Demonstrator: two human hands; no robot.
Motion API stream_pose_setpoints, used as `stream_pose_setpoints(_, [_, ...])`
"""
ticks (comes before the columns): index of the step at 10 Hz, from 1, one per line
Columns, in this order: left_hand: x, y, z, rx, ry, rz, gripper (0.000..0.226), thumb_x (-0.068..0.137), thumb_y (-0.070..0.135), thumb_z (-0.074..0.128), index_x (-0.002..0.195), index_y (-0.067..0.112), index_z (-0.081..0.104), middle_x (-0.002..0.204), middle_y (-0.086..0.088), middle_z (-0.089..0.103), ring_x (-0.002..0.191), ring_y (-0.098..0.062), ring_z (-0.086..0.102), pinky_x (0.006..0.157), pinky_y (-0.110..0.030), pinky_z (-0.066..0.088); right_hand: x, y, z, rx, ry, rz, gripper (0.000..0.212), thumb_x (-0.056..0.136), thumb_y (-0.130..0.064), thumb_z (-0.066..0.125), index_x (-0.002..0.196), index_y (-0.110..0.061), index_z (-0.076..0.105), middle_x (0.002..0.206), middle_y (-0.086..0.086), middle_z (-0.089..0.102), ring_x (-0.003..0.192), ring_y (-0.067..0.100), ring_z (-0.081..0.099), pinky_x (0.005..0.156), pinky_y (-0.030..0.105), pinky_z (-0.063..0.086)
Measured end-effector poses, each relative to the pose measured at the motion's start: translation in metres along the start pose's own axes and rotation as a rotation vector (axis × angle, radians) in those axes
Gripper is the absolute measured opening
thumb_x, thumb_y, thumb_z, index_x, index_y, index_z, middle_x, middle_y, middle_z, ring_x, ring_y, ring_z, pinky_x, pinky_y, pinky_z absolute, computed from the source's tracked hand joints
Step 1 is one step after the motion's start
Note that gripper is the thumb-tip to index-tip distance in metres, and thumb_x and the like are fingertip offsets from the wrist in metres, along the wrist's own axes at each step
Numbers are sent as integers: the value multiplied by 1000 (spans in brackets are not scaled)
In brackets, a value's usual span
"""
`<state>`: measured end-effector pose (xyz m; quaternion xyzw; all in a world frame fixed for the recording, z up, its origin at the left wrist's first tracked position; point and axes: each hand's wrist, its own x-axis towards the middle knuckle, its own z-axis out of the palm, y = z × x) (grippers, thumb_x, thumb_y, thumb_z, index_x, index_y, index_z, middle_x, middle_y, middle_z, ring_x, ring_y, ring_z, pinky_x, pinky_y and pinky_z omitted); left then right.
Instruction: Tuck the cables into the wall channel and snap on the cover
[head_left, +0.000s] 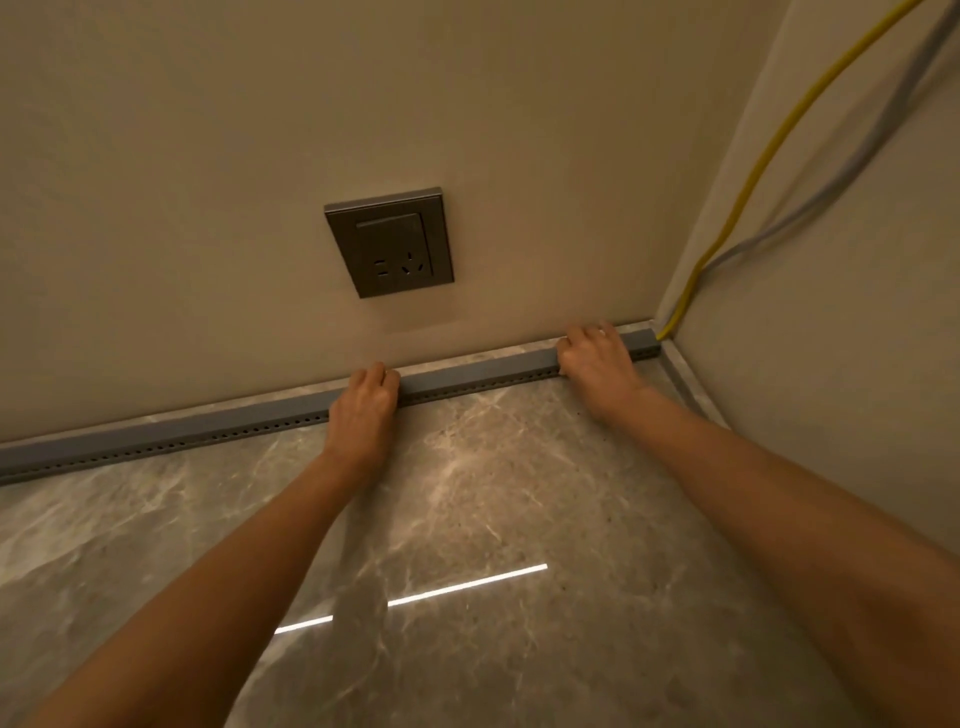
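Cover (467, 371) of the wall channel lies along the foot of the wall where it meets the floor (493, 519), running from the far left edge of view to the corner. My left hand (363, 410) is curled over its top near mid-length, fingers closed down on it; my right hand (597, 364) is clamped on it the same way, close to the corner end. I judge it a light, thin plastic strip: stiff across, springy along its length, likely to seat section by section, so pressing from above along the run suits it. A row of small holes lines its front face.

Yellow cable (748, 187) and grey cable (852, 156) drop down the side wall into the corner; where they enter the channel is hidden. Wall socket (389, 243) sits above, well clear. Nothing obstructs the run.
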<state>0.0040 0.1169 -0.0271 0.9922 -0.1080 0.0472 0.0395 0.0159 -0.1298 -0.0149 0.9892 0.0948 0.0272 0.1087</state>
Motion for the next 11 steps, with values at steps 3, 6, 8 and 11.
stream_pose_setpoints(3, [8,-11,-12,123,-135,-108,28,90,-6,48,117,0,46,123,-19,48,113,-35,48,85,-43,49,-14,27,-1,64,-88,153,31,92,5,41,121,1,52,129,19,51,119,35,51,97,44,43])
stream_pose_setpoints(6, [9,-15,-10,156,-157,-67,34,86,-10,51,117,3,47,126,-17,47,115,-34,46,83,-41,50,-9,38,-5,-111,-137,97,29,93,4,40,114,-2,59,123,18,58,113,35,59,93,41,48])
stream_pose_setpoints(8, [8,-9,-13,161,-147,-105,34,89,-9,47,121,2,45,129,-17,44,118,-32,44,88,-40,49,-8,23,-13,-1,-173,212,29,95,3,37,115,-1,59,125,19,58,116,34,58,95,40,46])
stream_pose_setpoints(11, [7,8,-35,-151,-164,-215,33,92,13,56,122,-1,49,127,-22,48,118,-38,48,97,-45,45,-15,-18,-39,443,-122,333,26,95,-14,52,115,3,57,125,21,56,115,36,55,91,40,48])
